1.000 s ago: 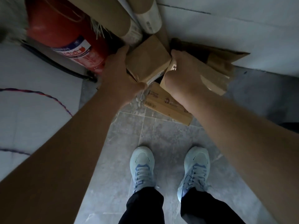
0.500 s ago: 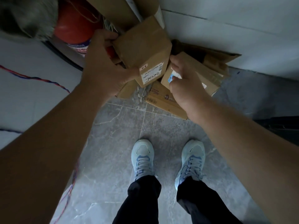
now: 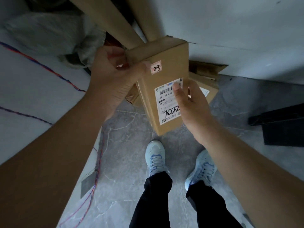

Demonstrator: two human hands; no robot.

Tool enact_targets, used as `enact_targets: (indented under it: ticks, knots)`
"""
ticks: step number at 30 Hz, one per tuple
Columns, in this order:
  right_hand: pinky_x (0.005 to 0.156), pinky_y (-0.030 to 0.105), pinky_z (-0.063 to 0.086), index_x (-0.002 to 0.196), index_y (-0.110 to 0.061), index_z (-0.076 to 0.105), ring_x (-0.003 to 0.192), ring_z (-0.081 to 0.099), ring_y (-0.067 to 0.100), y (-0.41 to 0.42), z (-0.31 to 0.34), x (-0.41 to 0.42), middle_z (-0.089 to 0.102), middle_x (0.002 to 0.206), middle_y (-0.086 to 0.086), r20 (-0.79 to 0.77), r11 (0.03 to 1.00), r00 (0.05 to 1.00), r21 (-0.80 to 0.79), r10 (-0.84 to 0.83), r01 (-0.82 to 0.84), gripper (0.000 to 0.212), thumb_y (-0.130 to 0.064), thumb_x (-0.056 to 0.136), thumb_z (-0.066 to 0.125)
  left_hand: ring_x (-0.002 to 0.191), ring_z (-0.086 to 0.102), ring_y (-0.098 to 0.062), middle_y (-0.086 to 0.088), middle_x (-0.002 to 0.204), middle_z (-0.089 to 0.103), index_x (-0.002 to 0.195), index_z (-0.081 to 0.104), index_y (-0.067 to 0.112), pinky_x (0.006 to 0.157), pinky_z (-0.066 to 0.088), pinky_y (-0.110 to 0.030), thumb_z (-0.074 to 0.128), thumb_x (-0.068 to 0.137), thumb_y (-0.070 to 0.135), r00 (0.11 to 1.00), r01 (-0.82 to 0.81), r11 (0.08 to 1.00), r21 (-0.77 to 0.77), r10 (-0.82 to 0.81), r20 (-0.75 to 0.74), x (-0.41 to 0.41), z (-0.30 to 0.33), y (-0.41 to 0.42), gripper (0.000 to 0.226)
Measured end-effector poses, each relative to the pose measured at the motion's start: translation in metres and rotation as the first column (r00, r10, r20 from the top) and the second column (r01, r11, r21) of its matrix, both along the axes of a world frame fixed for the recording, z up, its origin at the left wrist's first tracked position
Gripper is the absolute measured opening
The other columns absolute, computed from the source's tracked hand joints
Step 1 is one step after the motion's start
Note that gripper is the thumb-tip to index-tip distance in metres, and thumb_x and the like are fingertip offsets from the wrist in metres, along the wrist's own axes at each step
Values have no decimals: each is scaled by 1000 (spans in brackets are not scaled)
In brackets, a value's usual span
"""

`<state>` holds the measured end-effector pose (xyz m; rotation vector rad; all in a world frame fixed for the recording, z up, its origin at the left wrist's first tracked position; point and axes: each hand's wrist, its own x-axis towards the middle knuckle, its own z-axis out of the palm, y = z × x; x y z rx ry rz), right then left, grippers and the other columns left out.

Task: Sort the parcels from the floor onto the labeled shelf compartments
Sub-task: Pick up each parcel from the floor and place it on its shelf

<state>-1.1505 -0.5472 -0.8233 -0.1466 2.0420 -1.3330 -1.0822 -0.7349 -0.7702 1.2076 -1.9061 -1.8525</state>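
I hold a brown cardboard parcel (image 3: 164,71) up in front of me, above the floor. It carries a small pink sticker marked "2-3" and a white shipping label with a barcode and a handwritten number. My left hand (image 3: 115,79) grips its upper left edge, thumb on the top face. My right hand (image 3: 189,102) holds its right edge, thumb pressed on the label. More brown parcels (image 3: 205,79) lie on the floor in the corner behind it, partly hidden.
Long cardboard tubes (image 3: 105,18) lean in the corner against the white wall (image 3: 246,30). A grey bag (image 3: 49,33) sits at upper left. Red and blue cords (image 3: 49,69) run over a white surface on the left. A black box (image 3: 283,125) stands at right. Below are my shoes (image 3: 156,157) on grey tiles.
The parcel has come up off the pile toward me and turned its label face up. My right hand left the floor parcels and took the held parcel's right edge.
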Motion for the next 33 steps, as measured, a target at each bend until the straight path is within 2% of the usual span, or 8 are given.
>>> enact_targets:
  ticks: [3, 8, 13, 18, 21, 26, 29, 33]
  knots:
    - [86, 45, 62, 109, -27, 65, 90, 74, 5, 5, 29, 14, 76, 94, -13, -18, 992, 992, -16, -123, 123, 30, -55, 102, 56, 105, 75, -25, -10, 116, 74, 106, 57, 18, 86, 63, -44, 93, 65, 44, 1000, 19, 999, -27, -20, -22, 6, 30, 17, 60]
    - [83, 44, 62, 106, -27, 68, 86, 72, 5, 15, 83, 31, 76, 92, -10, -39, 974, 973, -21, -227, 227, 35, -60, 100, 56, 109, 72, -6, 11, 114, 76, 133, 61, 25, 87, 58, -25, 71, 97, 20, 976, 213, 977, -18, -214, -30, 32, 71, 55, 38]
    - [65, 11, 50, 103, -24, 69, 78, 68, -9, 47, 149, 44, 73, 81, -18, -119, 983, 977, -72, -177, 170, 28, -47, 106, 53, 111, 73, -8, 9, 125, 73, 155, 42, 38, 89, 62, -31, 57, 106, 17, 963, 267, 963, -37, -268, -38, 52, 140, 85, 55]
    - [87, 45, 62, 116, -26, 72, 97, 75, 9, 92, 241, 52, 78, 106, -9, -181, 970, 972, -219, -150, 108, 28, -42, 107, 51, 118, 70, -14, 6, 128, 73, 145, 56, 23, 101, 58, -44, 65, 103, 21, 975, 199, 971, -133, -209, -72, 76, 221, 117, 43]
    - [93, 47, 60, 120, -26, 73, 105, 73, 11, 120, 300, 58, 76, 114, -6, -292, 966, 945, -249, -148, 75, 34, -46, 105, 50, 118, 69, -7, 10, 131, 71, 144, 56, 23, 102, 58, -40, 64, 103, 20, 972, 200, 964, -178, -217, -86, 85, 279, 143, 42]
    - [94, 38, 60, 141, -29, 62, 112, 68, 5, 159, 402, 67, 66, 131, -10, -420, 961, 898, -276, -132, 12, 34, -37, 110, 50, 119, 69, -14, 12, 135, 66, 153, 46, 37, 101, 57, -47, 67, 101, 29, 951, 248, 939, -239, -284, -126, 105, 379, 171, 57]
    - [90, 13, 52, 145, -32, 58, 113, 62, -3, 179, 471, 75, 64, 131, -13, -540, 969, 834, -246, -113, -28, 37, -37, 110, 47, 114, 72, -17, 12, 138, 65, 157, 40, 42, 102, 56, -47, 69, 100, 26, 928, 303, 909, -287, -350, -128, 120, 441, 184, 66]
    - [91, 13, 50, 146, -35, 56, 117, 60, -2, 200, 554, 89, 62, 131, -15, -638, 972, 758, -236, -136, -24, 37, -40, 111, 45, 123, 67, -18, 18, 139, 63, 159, 36, 41, 95, 59, -29, 67, 100, 19, 885, 345, 852, -395, -435, -166, 135, 517, 196, 71]
